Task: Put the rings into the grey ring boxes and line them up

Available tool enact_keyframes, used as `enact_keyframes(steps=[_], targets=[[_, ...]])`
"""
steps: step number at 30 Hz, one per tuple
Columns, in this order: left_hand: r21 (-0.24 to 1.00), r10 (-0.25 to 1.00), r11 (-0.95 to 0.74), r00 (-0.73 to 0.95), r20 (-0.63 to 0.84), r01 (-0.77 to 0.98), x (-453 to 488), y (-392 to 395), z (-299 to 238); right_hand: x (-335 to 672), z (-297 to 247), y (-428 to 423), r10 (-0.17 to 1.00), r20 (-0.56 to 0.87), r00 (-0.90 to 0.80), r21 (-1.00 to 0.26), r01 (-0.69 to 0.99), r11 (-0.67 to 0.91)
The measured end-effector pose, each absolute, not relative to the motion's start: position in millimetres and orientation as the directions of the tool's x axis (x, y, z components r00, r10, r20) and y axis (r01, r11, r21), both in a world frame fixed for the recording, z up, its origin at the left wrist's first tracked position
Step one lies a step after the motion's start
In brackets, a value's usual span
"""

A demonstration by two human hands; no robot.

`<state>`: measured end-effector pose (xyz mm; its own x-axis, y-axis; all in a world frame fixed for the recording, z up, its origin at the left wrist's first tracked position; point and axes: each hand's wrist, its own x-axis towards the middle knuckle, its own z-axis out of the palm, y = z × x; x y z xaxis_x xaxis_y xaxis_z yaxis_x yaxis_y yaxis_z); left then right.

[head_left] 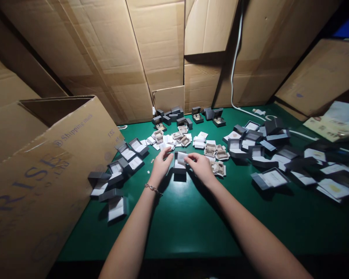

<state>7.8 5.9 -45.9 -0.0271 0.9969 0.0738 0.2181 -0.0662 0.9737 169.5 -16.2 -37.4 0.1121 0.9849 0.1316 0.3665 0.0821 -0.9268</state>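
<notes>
— What are the hands on?
— A small dark box [179,166], open and white inside. It stands in the middle of the green surface [192,224].
— Who holds it?
— The right hand [202,166] grasps it, with its fingers curled over the upper right edge, on the white lining. The left hand [162,162] has its fingertips at the box's left side. Whether they grip or only touch, I cannot tell.
— Anything on the wrists?
— A thin bracelet [153,188] on the left one.
— And round the box?
— Just beyond it lies a heap of white inserts [177,138], some with pale pads in them, reaching right past the right hand. Left of the hands, the left boxes [125,155] lie open in a line from far to near. To the right, apart from the hands, the right boxes [264,153] lie scattered, most of them open with white linings showing.
— Farther back?
— The far boxes [174,114] are a small dark cluster at the far edge, against cardboard sheets [151,50] that lean there like a wall. A white cable [235,66] hangs down in front of the sheets and runs onto the surface.
— The left side?
— A big carton [46,174] with blue print, open at the top, its corner near the left boxes.
</notes>
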Motion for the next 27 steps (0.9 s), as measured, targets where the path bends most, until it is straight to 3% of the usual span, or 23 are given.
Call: enact_keyframes(steps=[3,8,23,27], targets=[[0.971,0.995,0.020,0.085,-0.041,0.240,8.6,5.6,-51.6,169.4,-37.7,-17.1,0.987,0.113,0.112,-0.912,0.407,0.059],[0.968,0.972,0.027,0.219,-0.083,0.248,10.4,1.3,-51.2,167.9,-40.4,-17.5,0.986,0.104,0.132,-0.921,0.386,0.045],[0.991,0.964,0.043,0.257,-0.075,0.129,18.7,-2.9,-50.6,168.8,-42.9,-16.0,0.963,0.256,0.080,-0.882,0.427,0.199],[0.994,0.949,0.026,0.309,-0.058,0.107,22.9,-4.9,-52.2,167.3,-46.5,-15.8,0.971,0.210,0.117,-0.917,0.369,0.154]])
